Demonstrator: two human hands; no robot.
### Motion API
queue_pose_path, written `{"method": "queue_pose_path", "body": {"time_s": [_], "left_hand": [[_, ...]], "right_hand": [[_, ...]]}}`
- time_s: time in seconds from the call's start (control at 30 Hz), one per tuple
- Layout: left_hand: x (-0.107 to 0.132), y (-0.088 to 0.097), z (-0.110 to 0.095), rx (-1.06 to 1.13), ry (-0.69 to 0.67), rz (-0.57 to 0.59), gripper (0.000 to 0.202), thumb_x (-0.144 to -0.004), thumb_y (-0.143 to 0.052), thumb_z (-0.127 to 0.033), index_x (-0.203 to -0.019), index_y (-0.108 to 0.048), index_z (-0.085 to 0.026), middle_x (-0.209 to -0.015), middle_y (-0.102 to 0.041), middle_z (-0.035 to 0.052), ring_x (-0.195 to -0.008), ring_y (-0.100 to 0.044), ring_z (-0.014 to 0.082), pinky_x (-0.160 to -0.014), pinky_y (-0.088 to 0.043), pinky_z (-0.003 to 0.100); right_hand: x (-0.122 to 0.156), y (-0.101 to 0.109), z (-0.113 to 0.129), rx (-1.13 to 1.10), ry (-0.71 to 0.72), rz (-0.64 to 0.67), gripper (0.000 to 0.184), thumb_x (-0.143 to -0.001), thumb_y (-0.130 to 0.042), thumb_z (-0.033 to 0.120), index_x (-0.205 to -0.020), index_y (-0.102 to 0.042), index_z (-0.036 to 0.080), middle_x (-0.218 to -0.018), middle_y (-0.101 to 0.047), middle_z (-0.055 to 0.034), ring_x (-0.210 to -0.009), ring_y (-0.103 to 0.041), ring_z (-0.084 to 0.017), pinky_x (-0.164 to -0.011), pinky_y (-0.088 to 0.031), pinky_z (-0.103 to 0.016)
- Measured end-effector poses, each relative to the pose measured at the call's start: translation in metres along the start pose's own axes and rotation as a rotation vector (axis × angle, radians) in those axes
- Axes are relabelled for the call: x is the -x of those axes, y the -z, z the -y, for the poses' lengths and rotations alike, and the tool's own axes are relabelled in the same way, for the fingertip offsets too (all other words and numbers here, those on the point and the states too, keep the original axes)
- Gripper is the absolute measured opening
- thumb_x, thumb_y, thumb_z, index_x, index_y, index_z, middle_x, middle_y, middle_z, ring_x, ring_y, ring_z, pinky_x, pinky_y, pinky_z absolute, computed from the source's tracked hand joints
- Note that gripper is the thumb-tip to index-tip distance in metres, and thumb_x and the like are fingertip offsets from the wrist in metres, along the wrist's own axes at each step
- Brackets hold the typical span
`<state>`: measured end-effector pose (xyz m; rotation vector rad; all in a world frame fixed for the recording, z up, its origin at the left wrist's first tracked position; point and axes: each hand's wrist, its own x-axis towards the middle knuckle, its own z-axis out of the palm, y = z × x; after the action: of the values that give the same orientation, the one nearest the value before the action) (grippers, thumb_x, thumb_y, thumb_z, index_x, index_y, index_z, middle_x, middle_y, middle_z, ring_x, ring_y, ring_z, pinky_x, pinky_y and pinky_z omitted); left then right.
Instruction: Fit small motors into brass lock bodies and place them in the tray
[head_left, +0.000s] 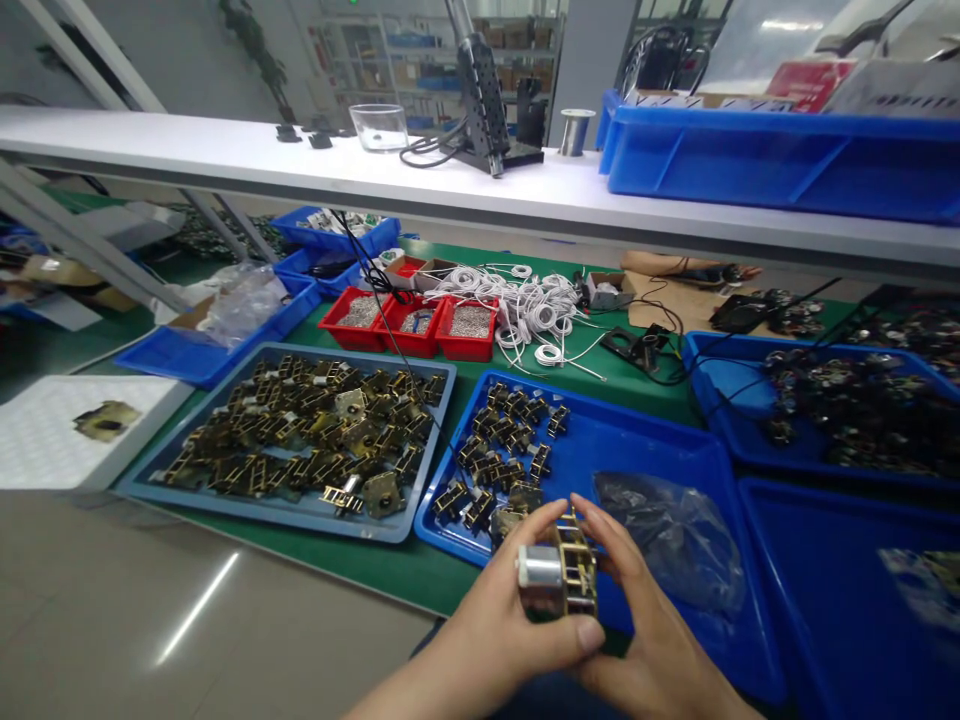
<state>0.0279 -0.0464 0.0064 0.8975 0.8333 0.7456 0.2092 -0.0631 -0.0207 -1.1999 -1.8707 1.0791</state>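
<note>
Geared motor unit: I have it [578, 572] between both hands, above the near edge of the middle blue tray [637, 440]; its silver motor can [541, 568], with a white end, points left and its brass-coloured frame faces right.
Left hand: the left hand [510, 620] is clamped on the unit, forefinger over the top, thumb along the lower edge.
Right hand: the right hand [645, 615] closes on the frame from the right, fingertips at its upper edge; I can't make out all of the thumb's contact.
Middle tray: small metal assemblies [517, 430] at its left, a dark plastic bag [675, 540] at its right.
Grey-blue tray: just left of the middle one, this tray [416, 490] carries a heap of brass-coloured gear frames [300, 430].
Red bins: three in a row [465, 347] behind the trays, filled with small parts, white cable coils [544, 315] beside them.
White shelf: across the back [247, 160] I see a glass bowl [379, 130] and a wire spool [576, 135].
Co-worker: a forearm [660, 263] shows beneath the shelf.
</note>
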Motion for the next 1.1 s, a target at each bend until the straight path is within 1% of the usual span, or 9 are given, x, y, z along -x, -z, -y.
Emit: {"method": "queue_pose_path", "body": {"time_s": [0.13,0.2,0.33,0.5,0.6,0.67,0.8,0.93,1.1], "left_hand": [[0.002,0.003,-0.006,-0.039,0.062,0.110,0.093,-0.063,-0.082,-0.042,-0.139,-0.030,-0.028,-0.133,-0.048,0.0117,-0.114,-0.051,0.0330,-0.089,-0.044,0.043],[0.003,0.005,-0.010,0.034,0.090,0.189,0.096,-0.065,-0.082,-0.039,-0.141,-0.025,-0.027,-0.128,-0.053,0.0115,-0.114,-0.052,0.0314,-0.090,-0.044,0.042],[0.005,0.006,-0.010,0.129,0.123,0.265,0.097,-0.067,-0.081,-0.040,-0.142,-0.022,-0.025,-0.126,-0.056,0.0128,-0.116,-0.052,0.0302,-0.091,-0.043,0.042],[0.007,0.006,-0.005,0.156,0.129,0.245,0.098,-0.069,-0.075,-0.052,-0.143,-0.018,-0.023,-0.125,-0.056,0.0159,-0.112,-0.056,0.0311,-0.091,-0.043,0.045],[0.010,0.009,-0.006,-0.097,0.097,0.217,0.103,-0.063,-0.072,-0.064,-0.142,-0.024,-0.021,-0.129,-0.053,0.0165,-0.114,-0.052,0.0334,-0.094,-0.041,0.047],[0.013,0.011,-0.005,-0.291,0.084,0.141,0.103,-0.059,-0.074,-0.065,-0.141,-0.030,-0.022,-0.138,-0.046,0.0158,-0.118,-0.047,0.0361,-0.097,-0.039,0.050],[0.015,0.013,0.001,-0.334,0.020,0.012,0.108,-0.061,-0.082,-0.044,-0.145,-0.015,-0.028,-0.148,-0.033,0.0126,-0.127,-0.042,0.0343,-0.106,-0.033,0.052],[0.013,0.009,0.005,-0.254,-0.083,0.050,0.103,-0.067,-0.079,-0.021,-0.144,-0.012,-0.033,-0.144,-0.041,0.0087,-0.130,-0.042,0.0289,-0.111,-0.029,0.049],[0.011,0.008,0.002,-0.124,-0.063,0.080,0.079,-0.076,-0.073,-0.027,-0.140,-0.026,-0.030,-0.130,-0.054,0.0108,-0.117,-0.055,0.0276,-0.102,-0.043,0.046]], "right_hand": [[-0.002,0.003,0.004,-0.073,-0.101,0.056,0.089,-0.066,-0.073,0.034,-0.142,-0.026,0.029,-0.153,-0.024,-0.0119,-0.138,-0.026,-0.035,-0.108,-0.028,-0.057],[-0.003,0.004,0.007,-0.110,-0.169,0.071,0.085,-0.065,-0.074,0.042,-0.139,-0.034,0.026,-0.149,-0.031,-0.0131,-0.135,-0.032,-0.035,-0.107,-0.034,-0.053],[-0.004,0.002,0.010,-0.167,-0.247,0.078,0.083,-0.065,-0.077,0.039,-0.137,-0.037,0.029,-0.145,-0.036,-0.0090,-0.129,-0.043,-0.029,-0.097,-0.048,-0.038],[-0.007,0.006,0.015,-0.348,-0.297,0.122,0.078,-0.065,-0.077,0.046,-0.132,-0.042,0.028,-0.138,-0.042,-0.0086,-0.120,-0.051,-0.027,-0.094,-0.049,-0.036],[-0.010,0.010,0.021,-0.505,-0.375,0.135,0.078,-0.064,-0.074,0.057,-0.129,-0.043,0.026,-0.134,-0.048,-0.0102,-0.116,-0.054,-0.029,-0.093,-0.048,-0.038],[-0.011,0.011,0.025,-0.630,-0.429,0.142,0.083,-0.063,-0.071,0.063,-0.129,-0.042,0.023,-0.130,-0.053,-0.0126,-0.114,-0.055,-0.030,-0.092,-0.048,-0.039],[-0.010,0.011,0.031,-0.754,-0.495,0.166,0.091,-0.061,-0.069,0.068,-0.131,-0.040,0.018,-0.124,-0.058,-0.0166,-0.108,-0.059,-0.033,-0.086,-0.049,-0.040],[-0.008,0.012,0.030,-0.682,-0.449,0.183,0.084,-0.067,-0.060,0.072,-0.130,-0.042,0.019,-0.129,-0.054,-0.0165,-0.104,-0.060,-0.031,-0.083,-0.049,-0.039],[-0.002,0.012,0.021,-0.693,-0.504,0.142,0.078,-0.080,-0.051,0.065,-0.138,-0.028,0.019,-0.129,-0.051,-0.0177,-0.085,-0.064,-0.023,-0.083,-0.049,-0.043]]}}
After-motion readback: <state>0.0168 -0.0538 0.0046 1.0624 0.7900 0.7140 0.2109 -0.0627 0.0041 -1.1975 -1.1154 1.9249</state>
